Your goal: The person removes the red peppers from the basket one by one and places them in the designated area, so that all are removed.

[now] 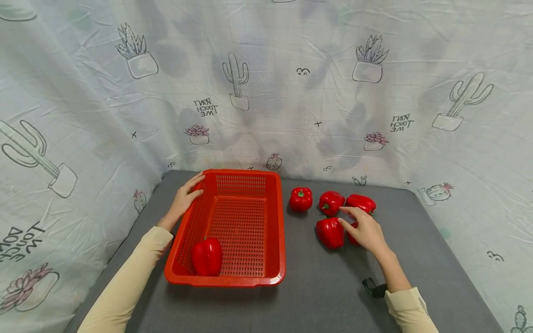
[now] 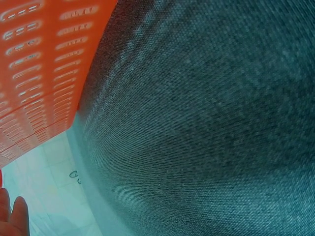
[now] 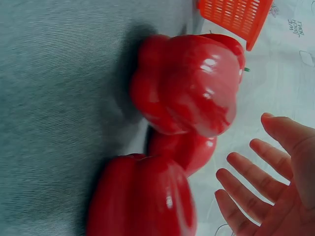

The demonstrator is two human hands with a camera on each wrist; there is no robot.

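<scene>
A red perforated basket (image 1: 275, 231) stands on the grey table, and its wall (image 2: 34, 73) also fills the upper left of the left wrist view. One red bell pepper (image 1: 207, 256) lies in its near left corner. My left hand (image 1: 188, 192) rests with straight fingers on the basket's far left rim; only its fingertips (image 2: 14, 219) show in the left wrist view. Right of the basket lie several red peppers (image 1: 300, 199) (image 1: 331, 202) (image 1: 360, 202). My right hand (image 1: 351, 221) hovers open, fingers spread (image 3: 251, 187), beside the nearest pepper (image 1: 330, 232) (image 3: 189, 88), partly hiding another behind it.
A cactus-print cloth (image 1: 266, 92) hangs behind and at both sides of the table (image 1: 325, 296). A black wrist-camera mount (image 1: 374, 287) sits under my right forearm. Bare grey surface (image 2: 206, 123) lies in front of the basket and the peppers.
</scene>
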